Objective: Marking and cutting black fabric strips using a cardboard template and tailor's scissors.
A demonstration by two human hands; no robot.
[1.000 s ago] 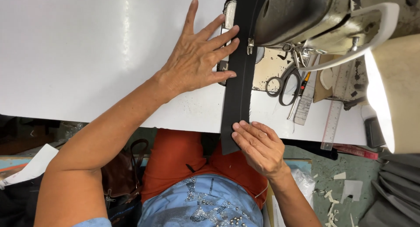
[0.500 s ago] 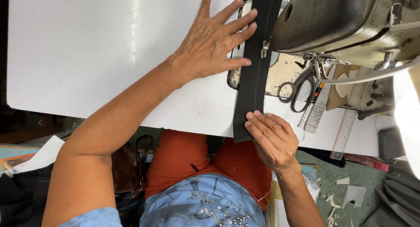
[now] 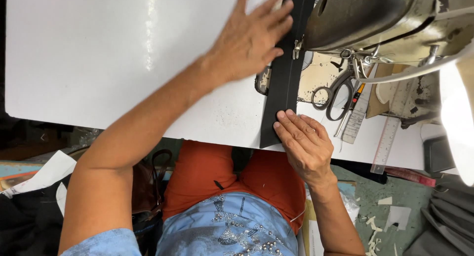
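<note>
Scissors [image 3: 335, 94] lie centre-right w/ two rulers [image 3: 371, 125] just beside them, under the sewing machine head [image 3: 375, 19] that fills the upper right and hides the top of the black zipper strip [image 3: 285, 83], which runs from top centre down to the near edge of the white table [image 3: 108, 58]. Left hand [image 3: 252, 39], upper centre, lies flat w/ fingers spread, fingertips on the strip's left edge. Right hand [image 3: 303, 142], lower centre-right, is palm-down, fingers together, pressing the strip's lower end at the table edge; nothing pinched.
</note>
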